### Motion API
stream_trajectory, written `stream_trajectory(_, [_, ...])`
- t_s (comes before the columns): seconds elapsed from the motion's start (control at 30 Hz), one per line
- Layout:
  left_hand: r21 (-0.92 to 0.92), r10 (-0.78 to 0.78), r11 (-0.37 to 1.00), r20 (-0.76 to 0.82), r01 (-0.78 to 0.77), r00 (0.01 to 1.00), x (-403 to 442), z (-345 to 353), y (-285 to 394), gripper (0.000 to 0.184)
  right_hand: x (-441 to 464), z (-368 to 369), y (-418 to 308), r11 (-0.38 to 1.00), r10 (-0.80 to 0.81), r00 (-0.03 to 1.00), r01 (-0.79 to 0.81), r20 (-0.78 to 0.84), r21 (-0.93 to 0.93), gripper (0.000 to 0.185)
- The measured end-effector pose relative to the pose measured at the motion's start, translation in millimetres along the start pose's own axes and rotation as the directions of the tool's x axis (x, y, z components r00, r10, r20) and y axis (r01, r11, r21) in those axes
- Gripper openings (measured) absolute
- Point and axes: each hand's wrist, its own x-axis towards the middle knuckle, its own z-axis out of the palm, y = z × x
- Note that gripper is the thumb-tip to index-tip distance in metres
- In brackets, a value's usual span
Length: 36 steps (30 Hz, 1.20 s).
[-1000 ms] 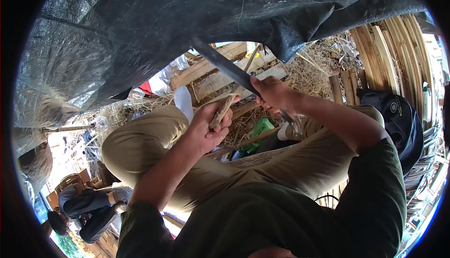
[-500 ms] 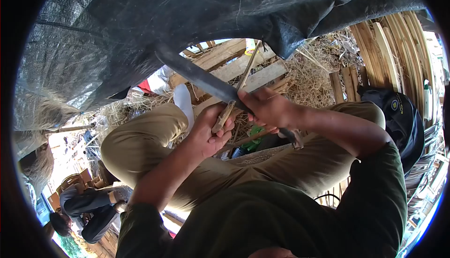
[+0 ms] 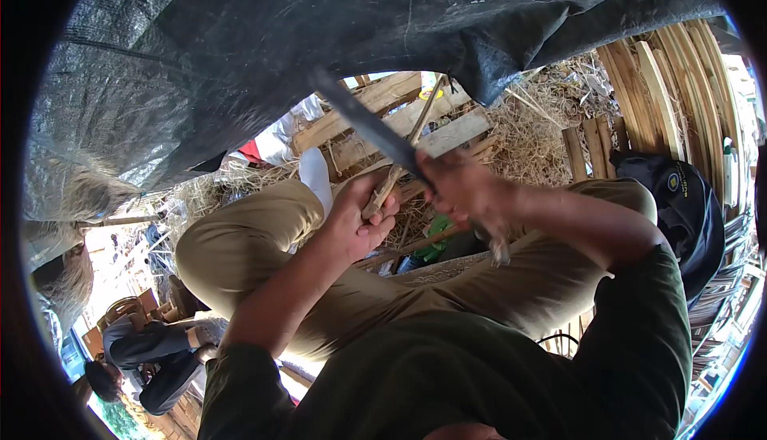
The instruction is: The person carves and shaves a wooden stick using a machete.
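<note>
My left hand [image 3: 361,215] is closed around the near end of a thin wooden stick [image 3: 419,127], which points up and away between my knees. My right hand [image 3: 465,188], slightly blurred, grips the handle of a long dark blade [image 3: 369,127]. The blade slants up to the left from my fist and crosses over the stick, just beyond my left hand. Whether its edge touches the wood I cannot tell. The handle's end sticks out below my right hand.
A dark tarp [image 3: 264,33] hangs across the top. Wooden boards [image 3: 391,97] and straw [image 3: 531,132] lie past my legs. Planks [image 3: 671,93] and a black bag [image 3: 679,200] are at the right. Another person [image 3: 156,356] sits at the lower left.
The blade first slid down-left across the stick with my right hand, and has since moved back up and to the right. My left hand has stayed nearly in place, holding the stick.
</note>
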Motion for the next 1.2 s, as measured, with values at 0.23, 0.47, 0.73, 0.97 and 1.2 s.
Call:
stream_trajectory(0.23, [0.017, 0.002, 1.000, -0.028, -0.001, 1.000, -3.3, 6.9, -2.2, 0.019, 2.7, -8.4, -1.0, 0.994, 0.104, 0.994, -0.105, -0.043, -0.012, 0.057])
stream_trajectory(0.47, [0.011, -0.002, 1.000, -0.033, 0.003, 0.999, -3.0, 1.1, -11.1, 0.021, -11.9, 5.5, -4.4, 0.998, 0.062, 0.998, -0.062, -0.008, 0.026, 0.061])
stream_trajectory(0.73, [0.054, -0.026, 0.998, -0.070, 0.030, 0.997, -9.6, 6.8, -9.4, 0.025, -13.6, 14.8, -0.5, 1.000, -0.001, 0.999, 0.001, 0.035, 0.007, 0.061])
stream_trajectory(0.97, [0.044, 0.005, 0.999, -0.080, -0.002, 0.997, -5.0, 12.3, -0.8, 0.018, 3.1, 6.2, 0.1, 0.995, 0.047, 0.994, -0.037, -0.100, 0.093, 0.056])
stream_trajectory(1.2, [0.013, 0.015, 1.000, -0.032, -0.015, 0.999, -4.6, 5.3, -2.3, 0.018, 3.6, -7.7, 5.7, 0.999, 0.038, 0.999, -0.039, -0.009, -0.035, 0.059])
